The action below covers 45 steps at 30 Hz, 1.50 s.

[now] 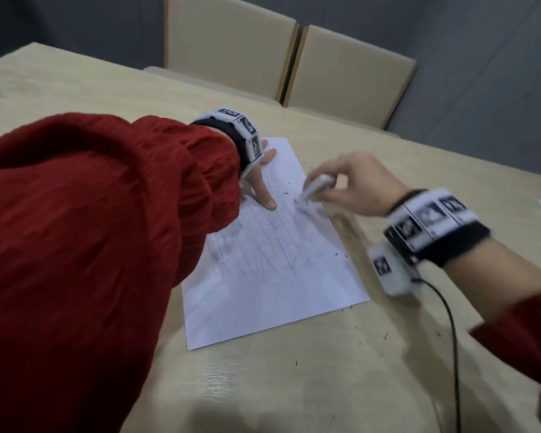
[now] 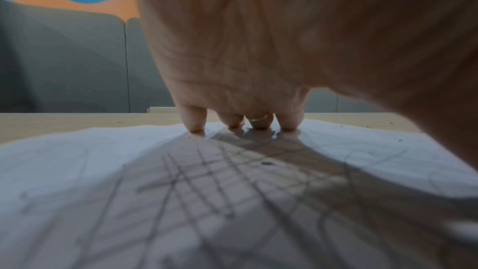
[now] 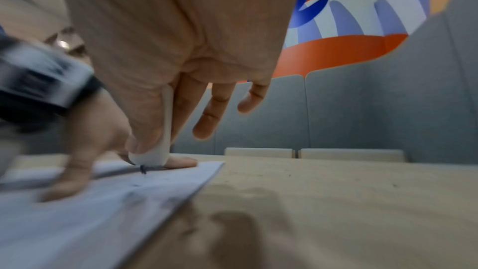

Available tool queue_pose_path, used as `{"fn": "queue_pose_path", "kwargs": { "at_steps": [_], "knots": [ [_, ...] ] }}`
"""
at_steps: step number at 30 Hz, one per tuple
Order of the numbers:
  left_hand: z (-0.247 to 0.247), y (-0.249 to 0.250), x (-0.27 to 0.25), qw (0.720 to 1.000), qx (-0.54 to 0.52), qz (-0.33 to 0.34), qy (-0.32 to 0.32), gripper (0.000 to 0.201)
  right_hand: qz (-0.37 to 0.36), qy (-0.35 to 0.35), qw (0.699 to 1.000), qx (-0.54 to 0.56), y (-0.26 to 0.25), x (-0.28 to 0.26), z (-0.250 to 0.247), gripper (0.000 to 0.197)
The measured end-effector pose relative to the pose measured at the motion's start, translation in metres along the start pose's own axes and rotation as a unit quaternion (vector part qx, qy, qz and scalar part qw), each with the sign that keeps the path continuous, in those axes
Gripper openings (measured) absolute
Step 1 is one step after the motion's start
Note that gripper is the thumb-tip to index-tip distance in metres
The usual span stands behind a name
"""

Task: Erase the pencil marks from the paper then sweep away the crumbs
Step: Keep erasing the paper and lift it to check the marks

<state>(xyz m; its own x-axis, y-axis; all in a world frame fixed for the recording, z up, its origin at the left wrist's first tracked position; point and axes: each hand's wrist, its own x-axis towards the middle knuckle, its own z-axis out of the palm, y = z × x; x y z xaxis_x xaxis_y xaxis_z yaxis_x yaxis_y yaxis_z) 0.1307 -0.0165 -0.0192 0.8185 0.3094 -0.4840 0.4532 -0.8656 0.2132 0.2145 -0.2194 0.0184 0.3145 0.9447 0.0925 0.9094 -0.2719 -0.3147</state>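
From your head camera, the paper (image 1: pixel 272 267) lay flat on the table (image 1: pixel 75 89), covered in crossing pencil marks (image 1: pixel 263 245). Your left hand (image 1: pixel 261 179) pressed down on the sheet's far part, thumb spread and straight against it, the red sleeve (image 1: pixel 107 229) hiding most of the arm. Your right hand (image 1: pixel 353 182) pinched a white eraser (image 1: pixel 317 185) whose lower end met the paper near its right edge; that hand was blurred. Dark crumbs (image 1: pixel 384 335) were scattered over the table just beside the sheet, and a few lay on the paper. Two beige chairs (image 1: pixel 350 73) stood beyond the table.

From your left wrist, your four fingertips (image 2: pixel 194 126) were planted straight on the paper (image 2: pixel 77 171), a ring (image 2: pixel 257 119) on one finger. Pencil marks (image 2: pixel 201 181) crossed beneath the palm.

From your right wrist, your thumb and forefinger gripped the eraser (image 3: pixel 152 156), its tip touching the paper (image 3: pixel 77 212) near a dark crumb (image 3: pixel 142 169); your other fingers (image 3: pixel 207 118) hung loosely extended. Your left hand (image 3: pixel 85 150) held the sheet flat just behind the eraser.
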Motion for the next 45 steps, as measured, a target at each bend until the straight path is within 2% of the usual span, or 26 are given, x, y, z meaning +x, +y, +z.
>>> {"fn": "queue_pose_path", "kwargs": {
  "at_steps": [3, 6, 9, 16, 21, 23, 27, 30, 33, 38, 41, 45],
  "knots": [
    [0.002, 0.001, 0.001, 1.000, -0.010, 0.004, -0.001, 0.155, 0.042, -0.004, 0.998, -0.051, 0.014, 0.037, 0.008, 0.011],
    [0.003, -0.001, 0.002, 1.000, -0.023, 0.009, 0.008, 0.152, 0.068, -0.021, 0.996, -0.059, 0.020, 0.041, 0.012, 0.011],
    [0.004, -0.002, 0.004, 0.999, -0.046, 0.014, 0.006, 0.152, 0.067, -0.048, 0.993, -0.080, 0.019, 0.020, 0.006, 0.015],
    [0.002, 0.000, 0.002, 0.999, -0.037, 0.021, -0.005, 0.156, 0.054, -0.126, 0.985, -0.102, 0.011, -0.069, -0.008, 0.022],
    [-0.001, 0.000, 0.004, 1.000, -0.011, 0.013, -0.005, 0.155, 0.040, -0.168, 0.977, -0.121, 0.006, -0.074, -0.015, 0.019],
    [0.000, -0.001, 0.006, 1.000, -0.012, 0.015, -0.006, 0.157, 0.041, -0.147, 0.982, -0.113, 0.005, -0.052, -0.016, 0.017],
    [0.002, -0.001, 0.007, 1.000, -0.010, 0.009, 0.013, 0.149, 0.044, -0.020, 0.995, -0.087, 0.007, 0.011, -0.001, 0.008],
    [0.000, 0.001, 0.008, 1.000, 0.027, 0.001, 0.014, 0.148, 0.061, -0.018, 0.993, -0.099, 0.005, 0.029, 0.009, 0.008],
    [0.000, -0.001, 0.010, 1.000, 0.029, 0.003, 0.011, 0.151, 0.065, -0.046, 0.993, -0.087, 0.005, 0.006, 0.006, 0.010],
    [0.006, -0.012, 0.018, 0.999, 0.011, 0.028, 0.025, 0.140, 0.055, -0.124, 0.989, -0.058, -0.006, -0.064, -0.001, 0.017],
    [0.000, -0.005, 0.014, 1.000, 0.011, 0.010, 0.002, 0.152, 0.042, -0.136, 0.989, -0.042, -0.012, -0.102, -0.004, 0.024],
    [-0.001, -0.001, 0.010, 1.000, -0.010, 0.006, 0.002, 0.147, 0.036, -0.158, 0.987, -0.021, -0.010, -0.122, -0.005, 0.021]
  ]
}}
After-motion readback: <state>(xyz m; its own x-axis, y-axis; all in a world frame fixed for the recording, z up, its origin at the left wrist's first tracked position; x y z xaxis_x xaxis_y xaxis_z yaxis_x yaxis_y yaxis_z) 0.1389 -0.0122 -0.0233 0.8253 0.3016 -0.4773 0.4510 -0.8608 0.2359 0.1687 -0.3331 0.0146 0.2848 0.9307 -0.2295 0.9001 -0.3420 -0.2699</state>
